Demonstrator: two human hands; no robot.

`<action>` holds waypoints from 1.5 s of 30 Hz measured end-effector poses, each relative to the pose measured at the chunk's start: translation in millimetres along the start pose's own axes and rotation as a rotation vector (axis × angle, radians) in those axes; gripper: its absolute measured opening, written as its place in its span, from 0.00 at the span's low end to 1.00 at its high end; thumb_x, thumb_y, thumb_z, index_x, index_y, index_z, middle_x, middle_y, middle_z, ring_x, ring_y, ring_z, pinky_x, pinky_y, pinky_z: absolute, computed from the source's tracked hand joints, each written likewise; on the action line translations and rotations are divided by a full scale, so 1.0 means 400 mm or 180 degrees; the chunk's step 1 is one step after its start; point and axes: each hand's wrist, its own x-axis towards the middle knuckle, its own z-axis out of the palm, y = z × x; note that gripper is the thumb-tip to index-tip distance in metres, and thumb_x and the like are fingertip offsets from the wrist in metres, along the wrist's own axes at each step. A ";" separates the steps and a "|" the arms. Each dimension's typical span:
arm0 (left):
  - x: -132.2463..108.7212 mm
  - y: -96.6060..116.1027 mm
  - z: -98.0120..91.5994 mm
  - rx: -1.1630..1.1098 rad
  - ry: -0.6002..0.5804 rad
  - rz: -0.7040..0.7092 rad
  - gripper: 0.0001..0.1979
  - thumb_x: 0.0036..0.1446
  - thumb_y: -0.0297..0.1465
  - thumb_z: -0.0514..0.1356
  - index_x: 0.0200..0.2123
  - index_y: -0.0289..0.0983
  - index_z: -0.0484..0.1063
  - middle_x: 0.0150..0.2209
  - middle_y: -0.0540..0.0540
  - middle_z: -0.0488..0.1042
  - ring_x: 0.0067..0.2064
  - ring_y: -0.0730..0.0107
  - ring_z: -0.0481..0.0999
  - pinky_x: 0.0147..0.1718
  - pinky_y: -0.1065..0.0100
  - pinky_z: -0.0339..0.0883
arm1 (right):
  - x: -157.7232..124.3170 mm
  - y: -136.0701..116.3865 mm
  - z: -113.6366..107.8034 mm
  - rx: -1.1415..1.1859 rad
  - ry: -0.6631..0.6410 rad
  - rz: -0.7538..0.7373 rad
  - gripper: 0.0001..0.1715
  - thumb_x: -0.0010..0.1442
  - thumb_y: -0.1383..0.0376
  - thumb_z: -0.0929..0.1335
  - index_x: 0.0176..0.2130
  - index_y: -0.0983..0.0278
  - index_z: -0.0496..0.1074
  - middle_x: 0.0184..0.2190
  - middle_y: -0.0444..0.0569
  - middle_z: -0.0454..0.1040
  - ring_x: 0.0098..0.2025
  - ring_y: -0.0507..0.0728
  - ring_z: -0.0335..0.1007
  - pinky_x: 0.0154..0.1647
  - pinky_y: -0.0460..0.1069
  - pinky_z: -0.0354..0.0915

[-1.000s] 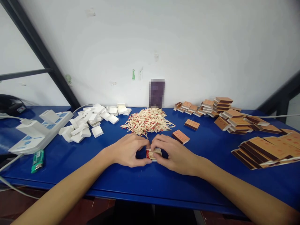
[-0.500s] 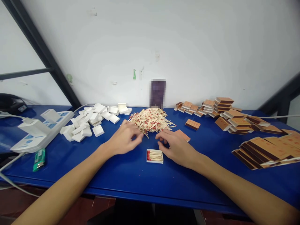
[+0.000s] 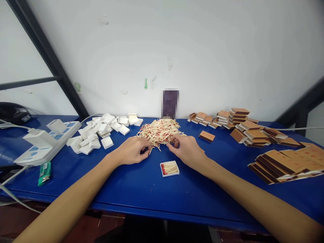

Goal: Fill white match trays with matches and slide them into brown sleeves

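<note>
A heap of red-tipped matchsticks (image 3: 162, 131) lies in the middle of the blue table. At its front left edge is my left hand (image 3: 134, 150), fingers curled and thumb drawn in, with a matchstick (image 3: 151, 150) at the fingertips. My right hand (image 3: 187, 148) reaches into the heap's front right side. Its thumb and forefinger are bent towards each other among the matches; what they pinch is hidden. In front of both hands sits a small white matchbox tray (image 3: 170, 175), untouched and slightly turned, holding a layer of matches with red heads to the left.
White empty trays (image 3: 96, 131) are piled at left, beside a power strip (image 3: 37, 153) and a green lighter (image 3: 45, 172). Orange-brown matchbox sleeves (image 3: 255, 135) are stacked at right, and a single sleeve (image 3: 207, 136) lies nearer the heap. A pixelated dark rectangle (image 3: 170, 103) stands at the wall.
My right hand has moved forward from beside the tray to the heap, covering the orange sleeve behind it. The tray sits slightly rotated. My left hand has shifted a little towards me.
</note>
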 end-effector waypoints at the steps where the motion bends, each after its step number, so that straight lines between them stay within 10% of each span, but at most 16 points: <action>1: 0.000 0.002 0.000 -0.0041 -0.0021 0.0006 0.06 0.56 0.26 0.54 0.32 0.36 0.72 0.29 0.51 0.72 0.30 0.72 0.69 0.31 0.69 0.58 | 0.006 -0.004 0.002 -0.0041 0.0005 0.0024 0.09 0.60 0.60 0.67 0.30 0.63 0.70 0.23 0.45 0.74 0.26 0.55 0.69 0.28 0.48 0.57; 23: 0.004 0.027 0.005 -0.0157 -0.0164 -0.0004 0.08 0.58 0.28 0.54 0.35 0.37 0.73 0.28 0.50 0.73 0.29 0.72 0.69 0.30 0.70 0.57 | 0.025 0.002 -0.004 0.0670 0.0217 0.0175 0.08 0.55 0.66 0.67 0.25 0.63 0.72 0.20 0.43 0.72 0.22 0.52 0.65 0.27 0.48 0.59; 34: 0.008 0.025 0.009 -0.0203 -0.0164 0.0044 0.08 0.60 0.26 0.54 0.37 0.36 0.74 0.32 0.49 0.75 0.31 0.72 0.71 0.34 0.70 0.61 | -0.009 -0.014 -0.070 0.3645 -0.1083 0.1020 0.14 0.49 0.60 0.75 0.29 0.65 0.70 0.30 0.47 0.77 0.15 0.46 0.65 0.11 0.42 0.59; 45: 0.006 0.025 0.012 -0.0118 -0.0084 0.0054 0.08 0.61 0.27 0.54 0.39 0.37 0.74 0.31 0.49 0.75 0.31 0.72 0.71 0.33 0.70 0.61 | -0.012 0.006 -0.051 0.4231 -0.1234 0.1148 0.16 0.47 0.59 0.78 0.30 0.65 0.73 0.30 0.44 0.77 0.15 0.44 0.63 0.13 0.42 0.58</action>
